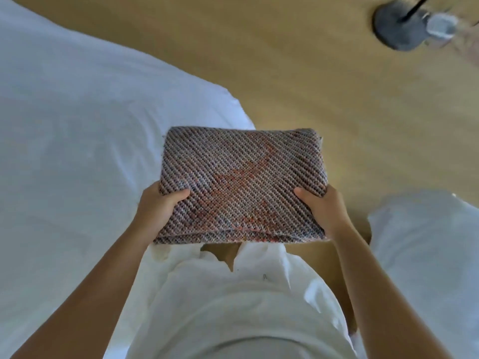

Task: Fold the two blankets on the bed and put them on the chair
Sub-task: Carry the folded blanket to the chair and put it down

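A folded woven blanket, grey with reddish patches, is held flat in the air in front of my body. My left hand grips its near left corner, thumb on top. My right hand grips its near right corner the same way. The blanket hangs over the corner of the bed, which is covered with a white sheet and fills the left side. No second blanket and no chair show in this view.
Tan wooden floor spreads ahead and to the right. A dark round lamp base with a thin pole stands at the top right. White fabric lies at the right edge, beside my white clothing.
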### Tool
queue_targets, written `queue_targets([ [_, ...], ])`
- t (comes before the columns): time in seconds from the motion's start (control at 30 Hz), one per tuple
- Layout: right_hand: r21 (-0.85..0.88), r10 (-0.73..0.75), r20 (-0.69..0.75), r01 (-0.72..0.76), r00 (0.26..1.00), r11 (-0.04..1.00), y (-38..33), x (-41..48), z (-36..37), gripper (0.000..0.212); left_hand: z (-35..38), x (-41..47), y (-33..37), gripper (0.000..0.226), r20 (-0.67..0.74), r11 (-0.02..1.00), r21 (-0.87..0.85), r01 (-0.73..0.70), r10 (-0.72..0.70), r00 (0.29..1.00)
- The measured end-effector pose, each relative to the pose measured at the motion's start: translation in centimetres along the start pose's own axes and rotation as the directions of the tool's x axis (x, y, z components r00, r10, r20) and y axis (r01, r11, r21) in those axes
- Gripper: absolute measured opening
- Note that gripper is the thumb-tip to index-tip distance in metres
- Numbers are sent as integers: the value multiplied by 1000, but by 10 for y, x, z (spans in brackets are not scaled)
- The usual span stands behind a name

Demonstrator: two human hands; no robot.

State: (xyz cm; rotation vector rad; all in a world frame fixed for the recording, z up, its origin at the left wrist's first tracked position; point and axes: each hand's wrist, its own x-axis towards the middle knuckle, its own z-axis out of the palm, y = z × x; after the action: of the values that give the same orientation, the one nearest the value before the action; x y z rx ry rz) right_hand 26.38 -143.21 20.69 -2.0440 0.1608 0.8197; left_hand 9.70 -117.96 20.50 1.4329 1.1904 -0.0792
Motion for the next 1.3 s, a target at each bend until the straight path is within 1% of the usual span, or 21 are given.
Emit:
queue_targets([
  [0.1, 155, 39, -133, -18, 990, 988, 19, 7, -70, 37, 74, 4, 58, 50, 121, 990, 108, -91, 78, 990],
  [0.2, 277, 92, -251, -19, 964, 961, 30, 18, -135, 36, 150, 5, 108, 41, 210, 974, 150, -172, 139, 968],
  [0.3, 379, 134, -346, 8, 929, 925, 36, 32, -194, 31, 222, 6, 152, 22, 267, 964, 141, -224, 181, 947],
  [0.43, 468, 181, -447, 57, 876, 882, 42, 54, -262, 15, 308, 9, 206, 14, 371, 948, 122, -294, 231, 899],
  [0.57, 552, 249, -533, 109, 809, 827, 41, 84, -324, 18, 397, 22, 261, 14, 455, 933, 84, -351, 277, 846],
  [0.67, 580, 300, -584, 130, 754, 804, 34, 116, -368, 16, 463, 36, 303, 18, 523, 925, 55, -376, 294, 800],
  [0.73, 603, 326, -608, 154, 723, 783, 27, 141, -399, 16, 511, 51, 336, 19, 592, 916, 60, -396, 287, 753],
  [0.8, 630, 361, -625, 175, 693, 756, 19, 163, -426, 21, 558, 66, 369, 16, 663, 903, 88, -420, 262, 702],
  [0.87, 666, 425, -636, 180, 644, 724, 13, 182, -451, 21, 605, 78, 401, 12, 719, 888, 124, -443, 228, 657],
  [1.0, 718, 546, -654, 201, 524, 666, 11, 210, -494, 16, 698, 83, 450, 17, 807, 846, 181, -502, 164, 567],
  [1.1, 751, 627, -650, 233, 430, 618, 19, 225, -528, 14, 767, 80, 465, 19, 864, 811, 220, -542, 95, 494],
  [1.17, 776, 680, -629, 250, 377, 579, 30, 235, -552, 16, 812, 75, 466, 20, 885, 776, 246, -580, 64, 461],
  [1.23, 790, 714, -613, 263, 338, 553, 45, 246, -578, 18, 858, 66, 464, 23, 900, 738, 262, -622, 46, 434],
  [1.3, 810, 743, -585, 276, 325, 517, 64, 258, -608, 14, 904, 55, 460, 25, 915, 712, 271, -647, 17, 403],
])
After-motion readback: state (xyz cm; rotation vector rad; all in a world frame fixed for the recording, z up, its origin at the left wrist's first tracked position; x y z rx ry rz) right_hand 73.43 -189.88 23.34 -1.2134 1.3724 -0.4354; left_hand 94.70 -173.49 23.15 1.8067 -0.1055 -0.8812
